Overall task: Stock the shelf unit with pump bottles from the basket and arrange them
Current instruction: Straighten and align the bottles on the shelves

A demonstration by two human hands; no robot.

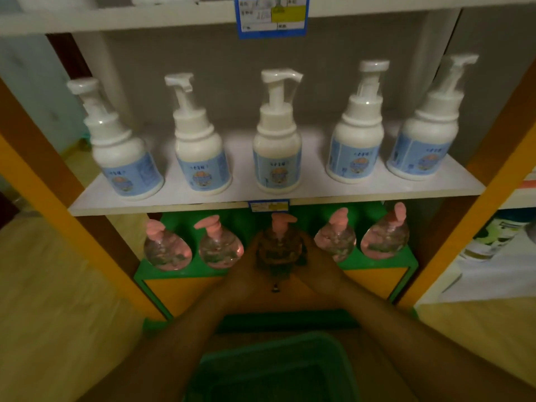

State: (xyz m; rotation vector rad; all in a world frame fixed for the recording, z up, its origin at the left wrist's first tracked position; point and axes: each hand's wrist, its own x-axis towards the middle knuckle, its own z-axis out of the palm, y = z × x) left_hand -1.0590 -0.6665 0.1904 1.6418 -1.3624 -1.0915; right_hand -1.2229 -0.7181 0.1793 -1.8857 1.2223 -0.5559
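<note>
On the green lower shelf [377, 264] stand several clear round pump bottles with pink pumps. Both my hands wrap the middle clear bottle [280, 246]: my left hand [246, 265] on its left side, my right hand [314, 264] on its right. Two clear bottles stand to its left [166, 250] [220, 248] and two to its right [336, 237] [385, 235]. Several white pump bottles with blue labels, such as the centre one [277, 146], stand in a row on the white shelf [319, 190] above. The green basket [275, 369] sits below my arms; its inside is dark.
Orange and brown uprights [49, 181] [475, 204] frame the shelf unit on both sides. A blue price tag [271, 15] hangs from the top shelf and a small tag [269, 206] from the white shelf's edge. Another shelf with goods shows at the right [493, 236].
</note>
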